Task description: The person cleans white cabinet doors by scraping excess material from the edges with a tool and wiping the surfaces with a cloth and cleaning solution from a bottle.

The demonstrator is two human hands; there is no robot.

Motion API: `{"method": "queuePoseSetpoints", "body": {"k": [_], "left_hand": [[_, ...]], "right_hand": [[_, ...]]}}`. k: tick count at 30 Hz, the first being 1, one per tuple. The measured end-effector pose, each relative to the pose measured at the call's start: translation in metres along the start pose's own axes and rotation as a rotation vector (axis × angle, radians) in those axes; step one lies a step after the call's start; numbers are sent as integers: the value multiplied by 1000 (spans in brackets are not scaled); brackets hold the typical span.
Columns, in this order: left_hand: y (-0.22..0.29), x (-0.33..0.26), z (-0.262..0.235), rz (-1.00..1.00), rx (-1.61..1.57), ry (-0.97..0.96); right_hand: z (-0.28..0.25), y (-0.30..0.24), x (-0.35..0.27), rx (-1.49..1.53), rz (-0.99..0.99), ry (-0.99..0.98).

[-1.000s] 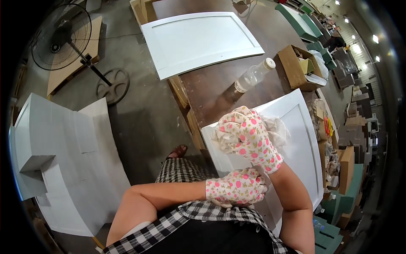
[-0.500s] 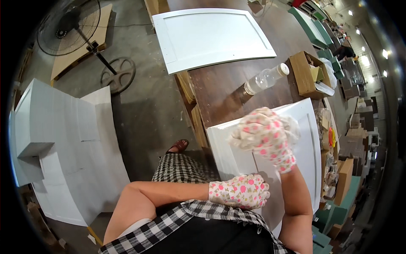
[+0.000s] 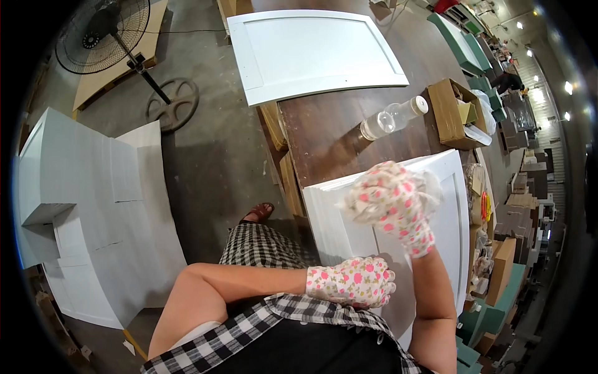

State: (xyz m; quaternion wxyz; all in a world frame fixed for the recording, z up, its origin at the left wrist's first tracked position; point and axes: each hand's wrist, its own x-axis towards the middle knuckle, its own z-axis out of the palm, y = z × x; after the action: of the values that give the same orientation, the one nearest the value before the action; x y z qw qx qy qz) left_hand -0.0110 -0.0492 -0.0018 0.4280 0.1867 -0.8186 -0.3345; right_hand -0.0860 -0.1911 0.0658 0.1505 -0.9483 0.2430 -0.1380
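Observation:
My right hand (image 3: 387,196), in a pink-flowered white glove, is closed on a bunched white cloth (image 3: 428,187) over the top white panel door (image 3: 451,212). That door tops a stack of white panels whose edges show at the left. My left hand (image 3: 352,282), in a matching glove, lies curled like a fist on the near part of the door; whatever its fingers may hold is hidden. Beyond the stack, a clear bottle (image 3: 392,119) with a white cap is on the brown table (image 3: 324,128).
Another white panel door (image 3: 317,53) lies at the table's far end, overhanging its left edge. An open cardboard box (image 3: 450,121) sits at the right. To the left are stacked white panels (image 3: 106,218) and a black pedestal fan (image 3: 103,31) on the floor.
My right hand has shifted very slightly with the cloth, still over the top door. My left hand stays in place. The whole view has tilted a little.

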Motion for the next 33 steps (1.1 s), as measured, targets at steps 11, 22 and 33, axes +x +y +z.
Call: {"method": "queuePoseSetpoints", "body": {"k": [11, 22, 33], "left_hand": [[-11, -5, 11, 50, 124, 19], [-13, -15, 17, 68, -108, 33], [-32, -23, 58, 3, -319, -41]], "right_hand": [[-13, 5, -19, 6, 34, 21], [7, -31, -24, 10, 8, 18], [9, -30, -26, -3, 28, 13]]}}
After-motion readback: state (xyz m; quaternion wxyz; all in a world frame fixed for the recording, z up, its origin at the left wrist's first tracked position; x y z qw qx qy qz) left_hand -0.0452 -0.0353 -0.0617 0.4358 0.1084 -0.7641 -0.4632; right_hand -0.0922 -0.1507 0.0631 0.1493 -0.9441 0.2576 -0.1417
